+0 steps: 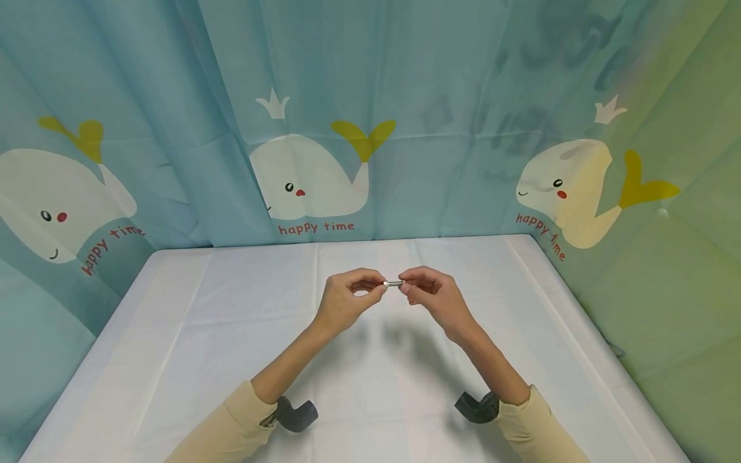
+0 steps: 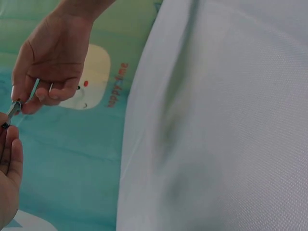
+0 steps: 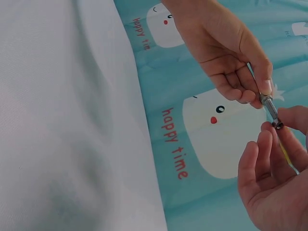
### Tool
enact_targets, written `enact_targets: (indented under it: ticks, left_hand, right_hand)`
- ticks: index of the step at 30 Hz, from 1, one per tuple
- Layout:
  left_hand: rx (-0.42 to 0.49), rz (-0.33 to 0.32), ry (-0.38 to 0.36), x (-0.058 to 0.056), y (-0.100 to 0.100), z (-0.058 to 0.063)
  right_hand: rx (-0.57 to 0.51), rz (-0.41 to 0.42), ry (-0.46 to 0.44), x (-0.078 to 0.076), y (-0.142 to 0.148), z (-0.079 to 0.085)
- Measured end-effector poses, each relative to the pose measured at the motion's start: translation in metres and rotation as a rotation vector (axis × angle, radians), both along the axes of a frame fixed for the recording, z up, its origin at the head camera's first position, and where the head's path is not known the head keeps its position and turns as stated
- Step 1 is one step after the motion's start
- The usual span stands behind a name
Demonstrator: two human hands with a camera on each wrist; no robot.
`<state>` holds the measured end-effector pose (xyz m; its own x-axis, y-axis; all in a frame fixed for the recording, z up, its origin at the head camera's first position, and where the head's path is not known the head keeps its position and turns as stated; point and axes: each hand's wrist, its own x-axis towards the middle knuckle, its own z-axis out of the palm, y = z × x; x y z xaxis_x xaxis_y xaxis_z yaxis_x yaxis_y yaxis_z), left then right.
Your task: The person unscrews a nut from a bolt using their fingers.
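A small silvery threaded bolt [image 1: 393,283] is held level between both hands above the white table. The left hand [image 1: 344,302] pinches one end between thumb and fingertips; a wider ring or head [image 3: 265,97] shows there in the right wrist view. With thumb and fingers, the right hand [image 1: 440,299] pinches the other end, where a small dark-rimmed ring, perhaps a nut [image 3: 277,124], sits round the tip. Bare thread [image 3: 271,109] lies between the two grips. The fingertips hide part of both ends.
The white-covered table [image 1: 231,360] spreads below the hands. Behind and beside it hang blue-green curtains [image 1: 440,193] with whale prints. Dark curved pieces [image 1: 298,415] stick out at both wrists, by the beige sleeves [image 1: 226,424].
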<state>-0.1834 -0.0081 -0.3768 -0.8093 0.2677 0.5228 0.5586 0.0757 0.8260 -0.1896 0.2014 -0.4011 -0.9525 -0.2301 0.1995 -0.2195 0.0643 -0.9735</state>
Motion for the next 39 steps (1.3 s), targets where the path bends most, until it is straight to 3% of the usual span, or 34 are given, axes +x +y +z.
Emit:
enact_targets:
  ticks: [7,24,34,39]
  left_hand:
    - [-0.002,-0.004,0.0,0.0002,-0.0003,0.0009]
    - [0.007,-0.013,-0.035,-0.001,-0.0001,-0.0009]
    - [0.015,-0.011,-0.022,-0.0016,0.0011,-0.0001]
    - [0.015,-0.009,-0.023,-0.0012,0.0009,0.0005]
  right_hand:
    - [0.01,0.019,0.056,0.0006,0.0001,0.0008]
    - [-0.004,0.045,0.075,0.0007,-0.0005,0.0003]
    - [0.013,-0.01,-0.046,0.0008,-0.0016,0.0021]
    - [0.017,-0.028,-0.051,0.0005,-0.0015,0.0031]
